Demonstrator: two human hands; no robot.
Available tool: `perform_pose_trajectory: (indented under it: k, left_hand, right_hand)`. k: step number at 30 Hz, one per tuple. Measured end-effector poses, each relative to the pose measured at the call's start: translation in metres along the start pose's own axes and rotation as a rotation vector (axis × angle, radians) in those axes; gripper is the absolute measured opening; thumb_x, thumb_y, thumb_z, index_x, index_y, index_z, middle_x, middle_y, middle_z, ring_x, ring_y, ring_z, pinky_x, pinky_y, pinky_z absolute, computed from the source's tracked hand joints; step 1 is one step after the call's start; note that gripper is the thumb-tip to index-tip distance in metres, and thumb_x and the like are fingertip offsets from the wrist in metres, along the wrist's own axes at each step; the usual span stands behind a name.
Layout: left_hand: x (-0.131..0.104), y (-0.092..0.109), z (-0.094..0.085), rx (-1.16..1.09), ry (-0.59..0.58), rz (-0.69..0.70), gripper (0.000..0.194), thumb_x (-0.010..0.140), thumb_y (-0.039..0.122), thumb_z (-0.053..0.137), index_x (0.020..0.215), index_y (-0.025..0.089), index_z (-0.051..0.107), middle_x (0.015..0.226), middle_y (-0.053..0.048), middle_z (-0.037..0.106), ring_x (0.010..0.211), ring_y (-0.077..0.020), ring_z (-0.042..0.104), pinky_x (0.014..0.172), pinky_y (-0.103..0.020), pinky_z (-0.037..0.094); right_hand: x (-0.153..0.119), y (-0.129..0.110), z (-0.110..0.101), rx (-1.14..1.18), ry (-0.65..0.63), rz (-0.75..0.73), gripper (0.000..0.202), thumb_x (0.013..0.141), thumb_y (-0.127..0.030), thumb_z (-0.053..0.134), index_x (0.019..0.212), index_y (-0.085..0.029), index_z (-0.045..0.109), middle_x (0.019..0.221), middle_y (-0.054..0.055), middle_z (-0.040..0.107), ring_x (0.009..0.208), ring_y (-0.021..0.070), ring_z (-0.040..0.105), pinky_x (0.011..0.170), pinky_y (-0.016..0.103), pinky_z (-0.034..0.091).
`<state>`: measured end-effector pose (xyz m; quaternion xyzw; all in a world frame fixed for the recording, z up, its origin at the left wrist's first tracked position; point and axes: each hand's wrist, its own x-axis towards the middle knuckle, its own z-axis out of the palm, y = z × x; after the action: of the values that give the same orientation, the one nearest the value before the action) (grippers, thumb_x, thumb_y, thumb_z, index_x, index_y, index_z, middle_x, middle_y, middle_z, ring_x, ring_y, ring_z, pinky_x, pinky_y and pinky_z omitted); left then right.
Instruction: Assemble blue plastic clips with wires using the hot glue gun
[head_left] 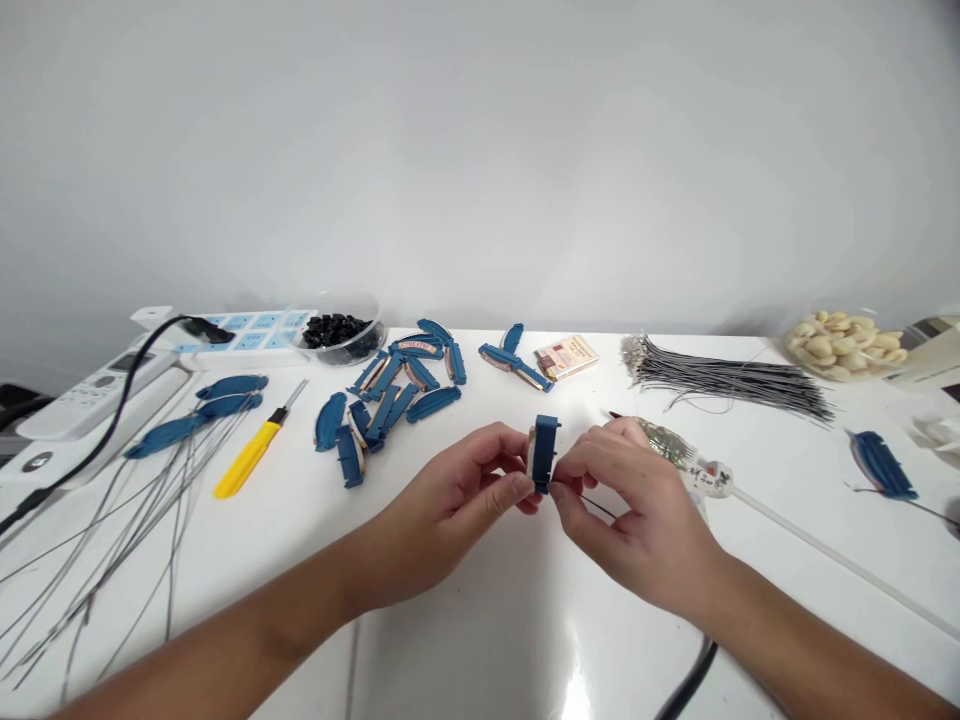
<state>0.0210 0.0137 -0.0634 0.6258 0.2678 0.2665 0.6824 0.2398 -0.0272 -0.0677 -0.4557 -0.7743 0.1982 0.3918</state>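
Near the middle of the table, my left hand (pixel 469 495) pinches a small blue plastic piece (pixel 545 452) by its lower left side, holding it upright. My right hand (pixel 634 495) is closed at the piece's lower right edge, its thumb and fingertips on a thin dark wire (pixel 598 506). Where the wire meets the piece is hidden by the fingertips. Behind my right hand lies a soldering iron or similar tool with a clear handle (pixel 667 442). More blue pieces (pixel 386 410) lie in a loose pile to the left, some with printed labels.
At the left are a yellow screwdriver (pixel 251 458), blue pieces with long wires (pixel 161 437), a remote (pixel 86 400) and a tub of black parts (pixel 341 338). At the right lie a wire bundle (pixel 731 375), a tub of pale pieces (pixel 844 345) and another blue piece (pixel 883 465).
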Motion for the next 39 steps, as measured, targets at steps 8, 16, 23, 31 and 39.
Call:
perform_pose_trajectory:
  k: [8,16,23,31,39]
  left_hand:
    - [-0.0006,0.0005,-0.0022,0.096,0.002,0.025,0.019,0.110,0.034,0.053,0.117,0.021,0.065,0.113,-0.006,0.063,0.105,-0.0189,0.061,0.097,-0.035,0.052]
    - [-0.0001,0.0001,-0.0029,0.138,0.013,0.024,0.019,0.110,0.034,0.054,0.119,0.022,0.065,0.115,-0.007,0.063,0.107,-0.0199,0.063,0.098,-0.036,0.053]
    - [0.0003,0.0002,-0.0024,0.128,0.025,0.027,0.018,0.110,0.032,0.054,0.120,0.021,0.064,0.115,-0.008,0.065,0.108,-0.0206,0.063,0.097,-0.035,0.054]
    - [0.0005,-0.0007,-0.0022,0.121,0.022,0.041,0.020,0.109,0.032,0.055,0.123,0.021,0.064,0.115,-0.009,0.066,0.109,-0.0215,0.063,0.097,-0.035,0.054]
    - [0.0008,-0.0006,-0.0016,0.132,0.018,0.054,0.022,0.110,0.032,0.053,0.126,0.021,0.064,0.121,-0.009,0.065,0.113,-0.0217,0.064,0.101,-0.037,0.054]
  right_hand:
    - [0.0012,-0.0014,-0.0011,-0.014,-0.050,0.015,0.017,0.093,-0.007,0.062,0.084,-0.023,0.064,0.073,-0.005,0.061,0.066,0.0131,0.054,0.079,0.039,0.036]
    - [0.0018,-0.0011,-0.0013,-0.012,-0.055,-0.001,0.020,0.094,-0.005,0.062,0.088,-0.024,0.066,0.072,-0.007,0.063,0.067,0.0124,0.054,0.079,0.039,0.035]
    - [0.0012,-0.0008,-0.0005,-0.022,-0.052,-0.009,0.021,0.094,-0.005,0.062,0.090,-0.024,0.069,0.072,-0.006,0.062,0.067,0.0126,0.053,0.078,0.039,0.034]
    - [0.0018,0.0003,-0.0002,-0.028,-0.057,-0.008,0.021,0.095,-0.005,0.061,0.091,-0.024,0.068,0.072,-0.005,0.063,0.067,0.0137,0.054,0.078,0.039,0.035]
    - [0.0021,-0.0006,0.0004,-0.014,-0.039,0.002,0.020,0.092,-0.004,0.061,0.088,-0.024,0.064,0.071,-0.007,0.057,0.066,0.0123,0.050,0.077,0.037,0.034]
